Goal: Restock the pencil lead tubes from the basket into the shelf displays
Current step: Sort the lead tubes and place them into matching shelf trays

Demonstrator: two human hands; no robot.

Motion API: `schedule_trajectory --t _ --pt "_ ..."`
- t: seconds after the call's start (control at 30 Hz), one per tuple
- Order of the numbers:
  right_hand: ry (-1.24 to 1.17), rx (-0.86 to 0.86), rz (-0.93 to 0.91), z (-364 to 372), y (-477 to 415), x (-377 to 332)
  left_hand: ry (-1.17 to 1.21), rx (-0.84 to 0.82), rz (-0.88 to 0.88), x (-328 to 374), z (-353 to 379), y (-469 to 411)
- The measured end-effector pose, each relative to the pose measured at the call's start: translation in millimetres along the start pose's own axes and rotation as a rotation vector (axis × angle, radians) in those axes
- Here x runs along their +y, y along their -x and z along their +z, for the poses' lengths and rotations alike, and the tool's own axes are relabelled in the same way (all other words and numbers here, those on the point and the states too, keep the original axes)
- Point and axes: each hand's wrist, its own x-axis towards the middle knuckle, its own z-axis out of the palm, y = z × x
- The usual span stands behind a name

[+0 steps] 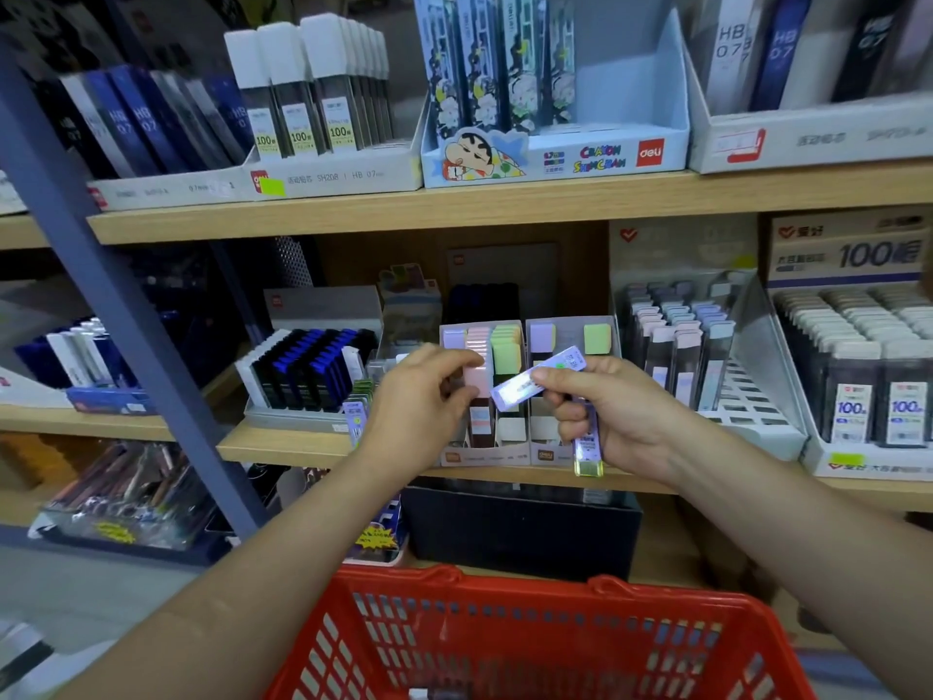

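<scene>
Rt hand (pixel 621 416) gripped a lilac tube (pixel 535 384) between thumb and forefingers, held slantwise just in front of the display box (pixel 484 457) on the middle shelf (pixel 303 449). A second tube (pixel 588 447) hung from the lower fingers of the same hand, pale green cap lowest. Lt hand (pixel 419 396) had thumb and curled fingers on a pink tube (pixel 474 376) standing in that box, apparently pinching it. Handling, as judged: tubes are small, light, rigid plastic w/ smooth glossy faces, so prob. slippery; leads inside are brittle, so a drop could break contents. Best hold is across the flat sides near mid-length, leaving one end free to enter a slot. Two tubes in one hand weakens control of each. Appearance: lilac tube was a slim rectangular case w/ pale label, print too blurred to read, glare on its face. Box held pastel-capped tubes (lilac, pink, green) upright. Next box (pixel 548 454) showed a gap between its lilac and green caps. Red basket (pixel 505 593) sat below, in front of the person; contents not discernible.
</scene>
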Motion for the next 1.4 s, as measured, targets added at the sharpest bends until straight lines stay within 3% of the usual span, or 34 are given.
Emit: schedule_trajectory --t 0.17,0.23,0.33,0.43,0.5,0.57,0.7,0.8,1.1,1.27,1.4 --pt "0.052 -0.032 -0.002 2.3 0.4 0.2 0.091 0.016 -0.153 13.9 -16.2 -5.9" --pt "0.089 -0.072 -0.004 3.3 1.7 0.0 0.322 -0.032 -0.276 25.9 -27.8 -10.2" --pt "0.137 -0.142 0.009 7.0 3.2 -1.7 0.691 -0.348 -0.368 44.3 -44.6 -13.0" --pt "0.213 -0.239 0.014 14.1 7.0 -3.9 0.685 -0.65 -0.321 47.3 -52.2 -11.2" --pt "0.259 -0.27 0.017 19.7 10.7 -4.9 0.678 -0.722 -0.31 44.5 -54.8 -11.3" --pt "0.207 -0.267 0.042 23.5 12.6 -6.1 0.683 -0.654 -0.304 42.3 -57.8 -10.5" --pt "-0.164 -0.269 0.114 24.7 10.5 -14.6 0.764 -0.276 -0.404 35.7 -77.8 -13.1" --pt "-0.192 -0.255 0.111 26.3 10.1 -14.7 0.769 -0.102 -0.451 16.2 -97.0 -13.2" --pt "-0.076 -0.281 0.201 53.6 12.3 -3.6 0.512 -0.028 -0.398 -17.1 -123.6 10.0" --pt "0.099 -0.101 0.105 60.5 6.5 2.1 0.281 -0.046 -0.333 -29.4 -115.9 14.8" --pt "0.286 -0.094 0.067 61.1 4.0 6.5 0.24 -0.052 -0.334 -40.0 -104.6 21.1"
